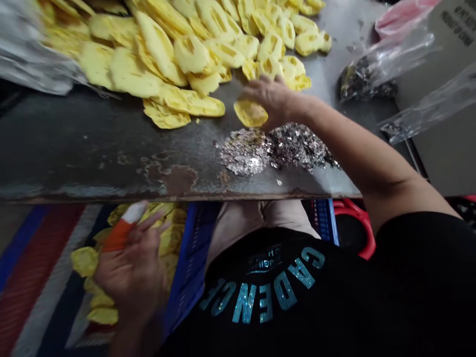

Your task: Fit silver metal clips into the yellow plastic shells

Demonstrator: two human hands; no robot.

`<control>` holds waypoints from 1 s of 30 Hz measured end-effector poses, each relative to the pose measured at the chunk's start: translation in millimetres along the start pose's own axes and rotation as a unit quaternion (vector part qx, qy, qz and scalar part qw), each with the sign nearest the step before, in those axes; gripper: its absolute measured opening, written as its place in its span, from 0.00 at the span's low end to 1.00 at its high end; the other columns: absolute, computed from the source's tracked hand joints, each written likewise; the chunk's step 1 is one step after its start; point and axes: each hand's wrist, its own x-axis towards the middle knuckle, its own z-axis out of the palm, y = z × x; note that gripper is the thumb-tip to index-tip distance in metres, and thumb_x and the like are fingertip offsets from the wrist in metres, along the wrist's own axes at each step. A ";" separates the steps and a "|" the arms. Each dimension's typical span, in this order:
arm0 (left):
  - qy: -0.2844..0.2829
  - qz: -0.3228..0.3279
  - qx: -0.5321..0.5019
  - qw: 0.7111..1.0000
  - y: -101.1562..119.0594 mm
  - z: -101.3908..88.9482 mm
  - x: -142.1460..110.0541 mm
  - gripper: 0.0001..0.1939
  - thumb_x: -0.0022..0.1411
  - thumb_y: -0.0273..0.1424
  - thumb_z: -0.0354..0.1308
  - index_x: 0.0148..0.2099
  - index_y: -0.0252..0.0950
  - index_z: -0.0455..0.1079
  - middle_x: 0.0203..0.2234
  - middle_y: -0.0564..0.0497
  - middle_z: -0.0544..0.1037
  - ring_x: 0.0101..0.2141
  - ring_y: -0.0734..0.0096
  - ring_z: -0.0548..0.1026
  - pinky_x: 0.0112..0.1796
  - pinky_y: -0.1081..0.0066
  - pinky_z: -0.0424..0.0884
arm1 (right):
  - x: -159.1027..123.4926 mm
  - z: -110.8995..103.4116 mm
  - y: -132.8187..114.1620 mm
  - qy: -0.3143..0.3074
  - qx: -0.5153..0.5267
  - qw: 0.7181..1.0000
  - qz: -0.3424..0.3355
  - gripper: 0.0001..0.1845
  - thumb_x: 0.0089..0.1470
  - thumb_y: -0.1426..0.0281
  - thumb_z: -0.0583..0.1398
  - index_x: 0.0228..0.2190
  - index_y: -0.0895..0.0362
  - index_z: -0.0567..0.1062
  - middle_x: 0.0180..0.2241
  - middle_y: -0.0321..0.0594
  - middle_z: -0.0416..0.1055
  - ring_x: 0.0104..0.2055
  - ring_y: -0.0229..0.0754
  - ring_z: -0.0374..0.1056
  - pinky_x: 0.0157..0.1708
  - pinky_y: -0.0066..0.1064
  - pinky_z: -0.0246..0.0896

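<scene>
1. The right hand (269, 99) is blurred at the near edge of the yellow pile (159, 54); I cannot tell whether it pinches the yellow oval piece (251, 114) showing beside the fingers or merely covers part of it.
2. That piece is above the bare tabletop (92, 144), just beyond the glittering metal bits (245, 153). A light hold by the rim would probably suit it best, since these thin, hollowed pieces look easily dented.
3. Lifting one piece clear, rather than dragging it, should avoid scattering the bits.
4. The left hand (136, 265), also blurred, has its fingers loosely parted with nothing visible in them; one wears an orange-and-white wrap (118, 237). It is over more yellow pieces (102, 316), beside a blue crate (191, 238).
5. The black shirt (327, 302) reads "CADENCE" in sparkling blue letters; the smaller line above them is unclear.
6. Beyond the clear bags (366, 82), the carton (442, 163) carries "PRODUCT OF CHINA"; the lines above are partly cut off.
</scene>
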 end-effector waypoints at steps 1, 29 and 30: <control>0.047 0.056 -0.010 0.997 6.9 17.1 -0.4 0.22 0.78 0.41 0.68 0.68 0.69 0.78 0.61 0.68 0.88 0.60 0.52 0.87 0.46 0.59 0.88 | -16.5 -6.7 -4.8 0.048 0.044 0.998 -0.004 0.70 0.50 0.24 0.49 0.71 0.66 0.74 0.66 0.41 0.78 0.69 0.61 0.72 0.61 0.56 0.68; -0.439 -0.086 0.285 0.848 46.7 91.8 13.8 0.23 0.61 0.35 0.78 0.58 0.52 0.91 0.32 0.54 0.89 0.26 0.59 0.82 0.22 0.72 0.71 | -236.9 61.7 -103.2 0.142 0.142 0.929 0.311 0.09 0.73 0.64 0.63 0.42 0.50 0.85 0.42 0.44 0.83 0.50 0.57 0.72 0.54 0.50 0.60; -0.448 -0.079 0.297 0.840 49.5 96.1 15.2 0.21 0.60 0.34 0.79 0.56 0.51 0.92 0.30 0.54 0.88 0.23 0.62 0.79 0.21 0.73 0.69 | -240.4 60.2 -104.1 0.149 0.145 0.928 0.310 0.09 0.73 0.64 0.64 0.42 0.50 0.85 0.41 0.44 0.83 0.49 0.56 0.72 0.54 0.49 0.61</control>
